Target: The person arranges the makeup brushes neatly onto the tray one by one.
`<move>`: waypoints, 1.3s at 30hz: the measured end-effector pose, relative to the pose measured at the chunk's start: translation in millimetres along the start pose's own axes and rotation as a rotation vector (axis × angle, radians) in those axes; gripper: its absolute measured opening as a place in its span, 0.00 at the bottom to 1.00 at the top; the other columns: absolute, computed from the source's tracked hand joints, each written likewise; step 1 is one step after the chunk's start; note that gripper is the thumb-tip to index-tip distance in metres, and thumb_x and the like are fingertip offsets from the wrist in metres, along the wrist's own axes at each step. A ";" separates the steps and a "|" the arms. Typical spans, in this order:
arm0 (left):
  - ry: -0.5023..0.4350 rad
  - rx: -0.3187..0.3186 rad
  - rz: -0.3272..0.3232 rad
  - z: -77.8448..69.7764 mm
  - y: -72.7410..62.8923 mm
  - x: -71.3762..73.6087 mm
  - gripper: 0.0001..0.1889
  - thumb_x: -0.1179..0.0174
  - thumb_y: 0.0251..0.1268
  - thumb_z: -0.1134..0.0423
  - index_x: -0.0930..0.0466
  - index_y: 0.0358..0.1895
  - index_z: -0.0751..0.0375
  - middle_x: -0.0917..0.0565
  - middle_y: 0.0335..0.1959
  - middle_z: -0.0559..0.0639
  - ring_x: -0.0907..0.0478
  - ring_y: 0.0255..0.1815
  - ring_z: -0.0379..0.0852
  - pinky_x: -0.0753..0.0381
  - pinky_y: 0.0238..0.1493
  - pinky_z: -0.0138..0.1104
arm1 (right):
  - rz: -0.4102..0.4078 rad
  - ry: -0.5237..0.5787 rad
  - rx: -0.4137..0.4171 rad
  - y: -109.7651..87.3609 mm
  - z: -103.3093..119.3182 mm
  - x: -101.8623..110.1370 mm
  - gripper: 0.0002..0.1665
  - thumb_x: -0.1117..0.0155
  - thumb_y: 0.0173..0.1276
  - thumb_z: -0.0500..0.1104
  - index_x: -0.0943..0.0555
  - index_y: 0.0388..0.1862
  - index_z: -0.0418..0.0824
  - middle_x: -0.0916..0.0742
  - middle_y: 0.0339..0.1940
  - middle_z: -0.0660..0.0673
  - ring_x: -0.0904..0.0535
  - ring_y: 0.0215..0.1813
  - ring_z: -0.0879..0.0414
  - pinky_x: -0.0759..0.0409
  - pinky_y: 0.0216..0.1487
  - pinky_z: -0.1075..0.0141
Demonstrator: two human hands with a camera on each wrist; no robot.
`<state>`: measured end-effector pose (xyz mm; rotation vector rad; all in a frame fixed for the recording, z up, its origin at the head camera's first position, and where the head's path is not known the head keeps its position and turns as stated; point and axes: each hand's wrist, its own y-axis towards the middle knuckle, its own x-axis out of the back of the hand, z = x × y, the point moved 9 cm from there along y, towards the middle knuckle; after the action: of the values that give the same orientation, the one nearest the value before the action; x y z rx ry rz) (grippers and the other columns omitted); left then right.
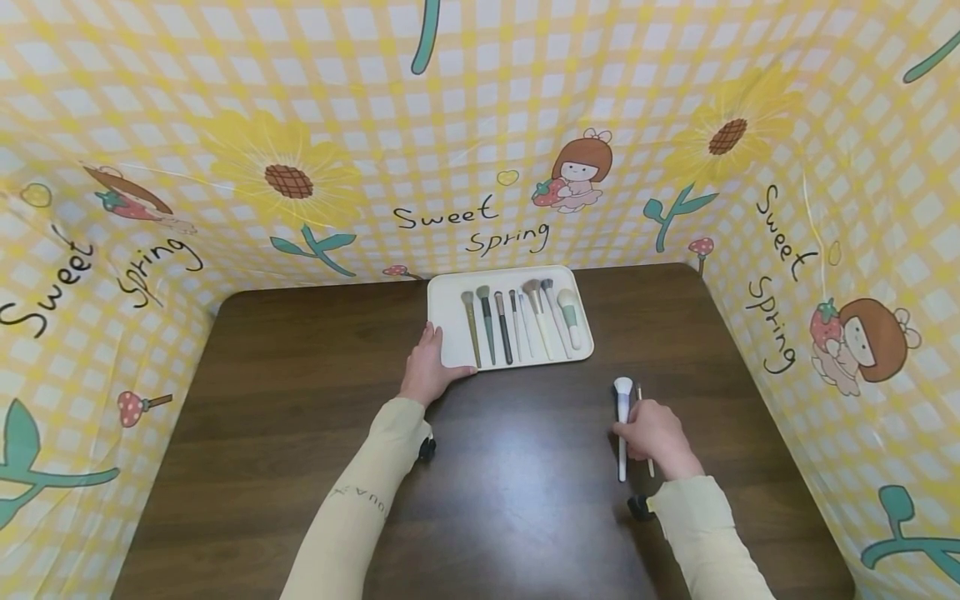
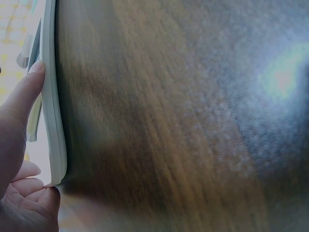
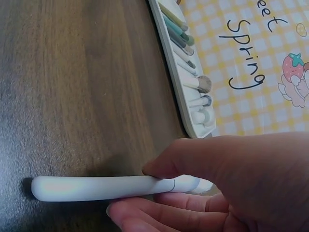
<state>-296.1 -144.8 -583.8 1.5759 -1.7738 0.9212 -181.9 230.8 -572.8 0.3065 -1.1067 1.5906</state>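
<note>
My left hand holds the near left corner of a white tray. In the left wrist view its thumb lies over the tray's rim, and the other fingers curl at the corner. Several makeup brushes lie side by side in the tray, bristles pointing away. At the right, over the table, my right hand pinches a white makeup brush between thumb and fingers. Its white bristles point away from me. A second, thinner brush shows beside it, its middle hidden by the hand.
The dark wooden table carries the tray at its back edge. Yellow checked cloth with printed flowers and lettering stands around the back and both sides. A bright reflection falls on the tabletop.
</note>
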 end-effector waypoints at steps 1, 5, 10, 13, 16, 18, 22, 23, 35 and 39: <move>0.002 0.001 0.001 0.0 0.0 -0.1 0.60 0.23 0.53 0.41 0.46 0.78 0.75 0.51 0.80 0.71 0.47 0.78 0.64 0.38 0.71 0.55 | -0.005 0.001 0.006 0.5 0.8 0.4 0.12 0.32 0.68 0.40 0.21 0.29 0.33 0.17 0.21 0.42 0.19 0.23 0.52 0.22 0.27 0.61; 0.002 0.002 0.002 -0.4 -0.5 -0.4 0.60 0.23 0.52 0.41 0.46 0.78 0.74 0.51 0.80 0.71 0.46 0.78 0.65 0.37 0.71 0.54 | -0.019 0.011 0.022 3.6 3.1 0.8 0.11 0.31 0.67 0.40 0.22 0.32 0.32 0.17 0.22 0.42 0.17 0.23 0.53 0.19 0.28 0.61; 0.001 0.003 0.002 -0.9 -1.4 -0.1 0.60 0.23 0.52 0.41 0.46 0.78 0.74 0.50 0.80 0.71 0.45 0.77 0.66 0.37 0.71 0.53 | -0.035 0.028 0.045 6.2 10.3 2.9 0.11 0.31 0.66 0.39 0.21 0.35 0.32 0.17 0.23 0.42 0.17 0.23 0.54 0.18 0.28 0.61; -0.003 0.003 0.001 -1.2 -2.0 0.3 0.60 0.23 0.52 0.41 0.46 0.78 0.75 0.50 0.80 0.71 0.46 0.78 0.66 0.37 0.71 0.54 | -0.048 0.045 0.069 6.4 19.1 5.2 0.11 0.31 0.66 0.38 0.21 0.37 0.31 0.17 0.25 0.41 0.18 0.23 0.53 0.17 0.28 0.60; -0.010 0.004 0.000 -1.3 -2.3 0.7 0.60 0.22 0.52 0.42 0.46 0.78 0.75 0.50 0.80 0.71 0.46 0.78 0.66 0.37 0.71 0.54 | -0.060 0.060 0.092 6.0 28.9 7.1 0.12 0.30 0.65 0.37 0.21 0.40 0.30 0.16 0.27 0.41 0.18 0.24 0.53 0.17 0.28 0.61; -0.012 0.005 0.000 -1.2 -2.4 0.7 0.60 0.22 0.52 0.42 0.46 0.78 0.75 0.50 0.80 0.71 0.46 0.78 0.66 0.37 0.71 0.54 | -0.068 0.063 0.108 5.9 34.9 8.1 0.13 0.30 0.64 0.37 0.21 0.42 0.29 0.16 0.27 0.41 0.18 0.24 0.53 0.17 0.28 0.61; -0.015 0.006 -0.001 -1.1 -2.2 0.5 0.60 0.22 0.52 0.42 0.46 0.78 0.75 0.50 0.80 0.71 0.46 0.78 0.65 0.37 0.71 0.54 | -0.084 0.076 0.142 6.2 45.4 10.3 0.15 0.29 0.63 0.35 0.21 0.45 0.29 0.15 0.30 0.40 0.18 0.27 0.51 0.17 0.30 0.60; -0.015 0.006 -0.001 -1.2 -2.2 0.5 0.60 0.22 0.52 0.42 0.46 0.78 0.74 0.50 0.80 0.71 0.46 0.78 0.65 0.38 0.71 0.54 | -0.091 0.078 0.156 6.4 48.1 11.2 0.16 0.29 0.63 0.35 0.21 0.46 0.28 0.15 0.31 0.40 0.18 0.28 0.51 0.17 0.30 0.59; -0.021 0.003 0.001 -1.8 -1.9 1.1 0.60 0.22 0.52 0.42 0.46 0.78 0.75 0.51 0.80 0.71 0.46 0.77 0.66 0.38 0.71 0.53 | -0.194 0.104 0.279 11.6 71.4 15.0 0.24 0.28 0.62 0.33 0.21 0.57 0.28 0.12 0.39 0.36 0.16 0.38 0.44 0.18 0.42 0.49; -0.022 0.004 0.002 -1.9 -1.8 1.3 0.60 0.22 0.52 0.42 0.46 0.78 0.75 0.51 0.80 0.71 0.45 0.77 0.68 0.37 0.71 0.54 | -0.224 0.121 0.288 13.5 76.7 15.4 0.25 0.29 0.63 0.34 0.22 0.58 0.29 0.12 0.39 0.37 0.17 0.37 0.46 0.19 0.40 0.50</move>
<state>-294.5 -144.2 -581.4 1.5928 -1.7901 0.9127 -225.6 181.8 -528.2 0.5004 -0.7230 1.5436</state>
